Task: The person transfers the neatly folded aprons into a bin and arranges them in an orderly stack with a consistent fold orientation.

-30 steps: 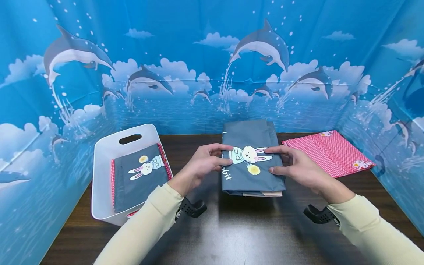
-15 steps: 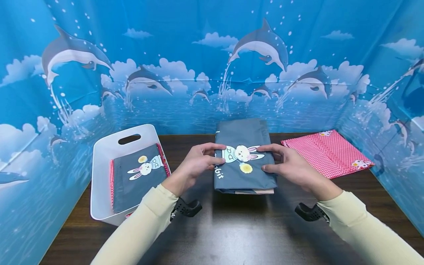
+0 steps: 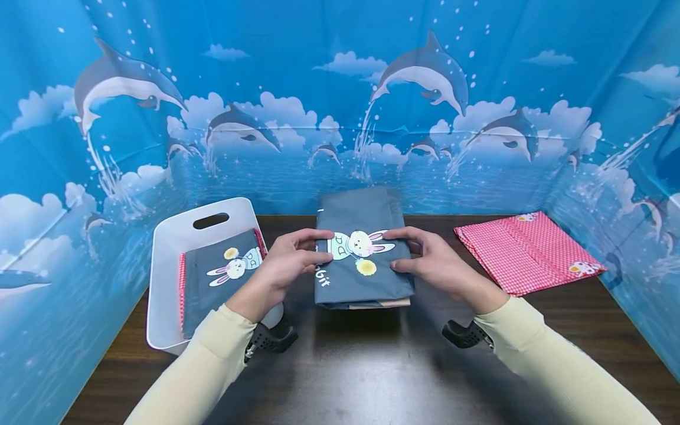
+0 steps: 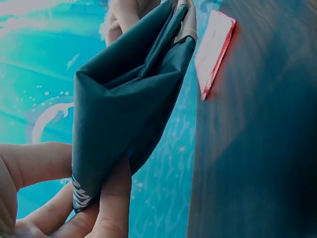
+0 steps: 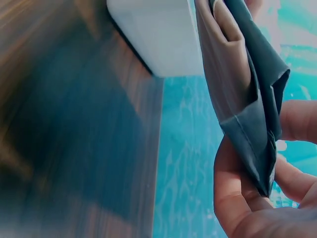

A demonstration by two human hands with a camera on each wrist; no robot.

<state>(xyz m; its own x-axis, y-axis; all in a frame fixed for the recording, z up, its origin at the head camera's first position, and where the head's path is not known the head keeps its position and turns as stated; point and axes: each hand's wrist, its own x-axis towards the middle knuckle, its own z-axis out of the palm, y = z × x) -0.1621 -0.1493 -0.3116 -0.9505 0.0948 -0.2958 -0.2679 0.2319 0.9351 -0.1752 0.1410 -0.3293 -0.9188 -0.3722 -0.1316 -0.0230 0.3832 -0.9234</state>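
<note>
Cloth (image 3: 358, 254), pinched by left hand (image 3: 284, 260) at 9 o'clock and right hand (image 3: 438, 260) at 3, likely needs even, level grips.

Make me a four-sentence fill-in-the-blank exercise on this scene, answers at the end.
1. The left hand and right hand hold a folded gray cloth printed with a white ____.
2. The white bin stands nearer the ____ hand.
3. The red checked cloth lies nearer the ____ hand.
4. Leaping ____ decorate the blue backdrop.

Missing words: rabbit; left; right; dolphins.
</note>
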